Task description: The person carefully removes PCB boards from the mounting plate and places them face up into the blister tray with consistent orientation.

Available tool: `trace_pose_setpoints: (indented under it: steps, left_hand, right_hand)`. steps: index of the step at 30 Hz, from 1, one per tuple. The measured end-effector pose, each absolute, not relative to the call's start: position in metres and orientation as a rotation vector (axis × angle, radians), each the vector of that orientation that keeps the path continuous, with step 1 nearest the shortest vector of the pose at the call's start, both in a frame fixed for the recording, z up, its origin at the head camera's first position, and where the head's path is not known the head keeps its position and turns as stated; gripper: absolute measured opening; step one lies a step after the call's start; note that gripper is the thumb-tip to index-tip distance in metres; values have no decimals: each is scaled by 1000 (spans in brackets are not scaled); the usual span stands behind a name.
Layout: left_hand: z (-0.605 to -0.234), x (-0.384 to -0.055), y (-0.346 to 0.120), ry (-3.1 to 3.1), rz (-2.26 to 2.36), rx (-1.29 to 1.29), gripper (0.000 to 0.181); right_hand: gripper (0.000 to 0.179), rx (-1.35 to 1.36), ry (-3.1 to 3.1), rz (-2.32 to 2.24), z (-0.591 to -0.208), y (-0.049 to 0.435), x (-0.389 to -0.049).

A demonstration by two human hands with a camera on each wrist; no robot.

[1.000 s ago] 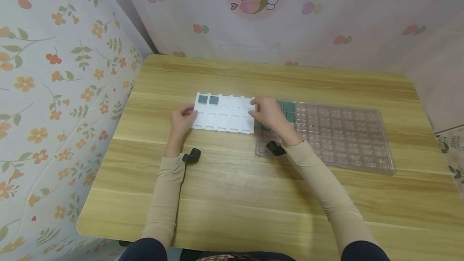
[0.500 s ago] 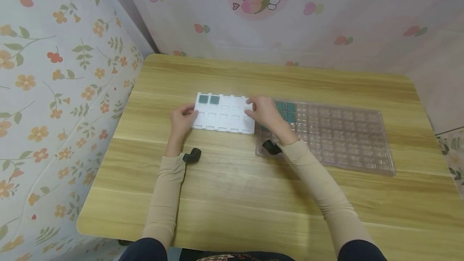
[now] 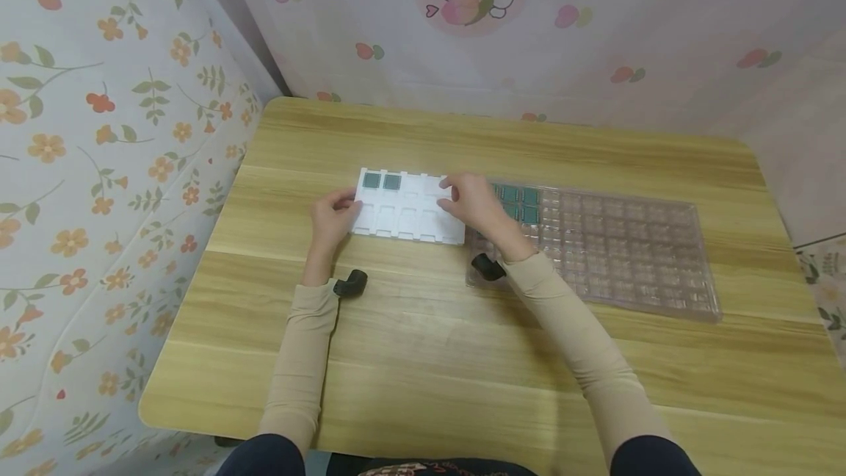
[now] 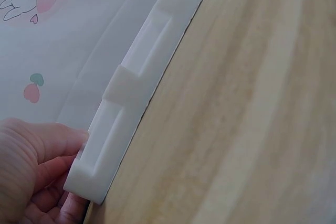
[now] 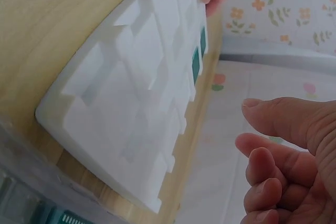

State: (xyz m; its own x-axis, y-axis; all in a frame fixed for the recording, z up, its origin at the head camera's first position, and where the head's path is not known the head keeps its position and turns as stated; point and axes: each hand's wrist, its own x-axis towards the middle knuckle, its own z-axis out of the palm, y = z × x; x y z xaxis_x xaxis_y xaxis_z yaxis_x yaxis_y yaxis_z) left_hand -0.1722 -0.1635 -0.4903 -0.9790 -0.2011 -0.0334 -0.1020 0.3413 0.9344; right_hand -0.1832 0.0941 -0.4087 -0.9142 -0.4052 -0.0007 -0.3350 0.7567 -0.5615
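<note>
My left hand (image 3: 333, 219) pinches the left end of a white plastic tray (image 3: 408, 223) that has two rows of shallow pockets. In the left wrist view the thumb presses the rim of the white tray (image 4: 118, 103). Two green square chips (image 3: 371, 181) sit in its back-left pockets. My right hand (image 3: 479, 204) hovers over the tray's right end. In the right wrist view the right hand (image 5: 289, 161) has thumb and index finger apart, the other fingers loosely bent, nothing visible between them.
A large clear plastic tray (image 3: 634, 248) with many pockets lies to the right. Several green chips (image 3: 530, 197) fill its left part, partly behind the right hand. The wooden table (image 3: 410, 358) bears both trays. Patterned curtains (image 3: 502, 57) stand behind and at the left.
My right hand has moved slightly left over the white tray, uncovering more green chips in the clear tray. The left hand and the white tray hold their place.
</note>
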Motion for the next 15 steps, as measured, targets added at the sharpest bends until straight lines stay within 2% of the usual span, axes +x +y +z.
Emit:
trace_pose_setpoints:
  steps: [15]
  left_hand:
    - [-490,-172,-163,-2499,-1754,306,30]
  right_hand:
    - [27,-648,2823,-889,-410,82,-186]
